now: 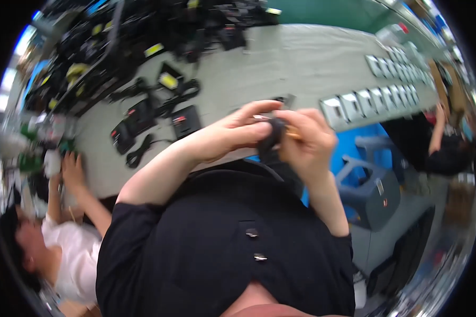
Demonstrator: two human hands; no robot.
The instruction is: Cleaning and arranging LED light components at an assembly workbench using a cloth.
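Observation:
Just above the table's near edge, my two hands meet around a small black part (271, 138), blurred and half covered by fingers. My left hand (235, 132) grips it from the left between thumb and fingers. From the other side my right hand (311, 138) is closed, its fingers pinched at the black part. Something thin and orange-yellow (293, 133) shows between the right fingers; its kind cannot be made out. Left of my hands lie black adapter-like boxes (185, 122) with coiled black cables (137, 155).
A black rack (103, 58) full of dark devices stands at the far left. Rows of pale rectangular pieces (362, 103) lie on the table (264, 68) at right. Grey-blue plastic stools (373, 187) stand right. Co-workers' hands (73, 171) work at left and far right.

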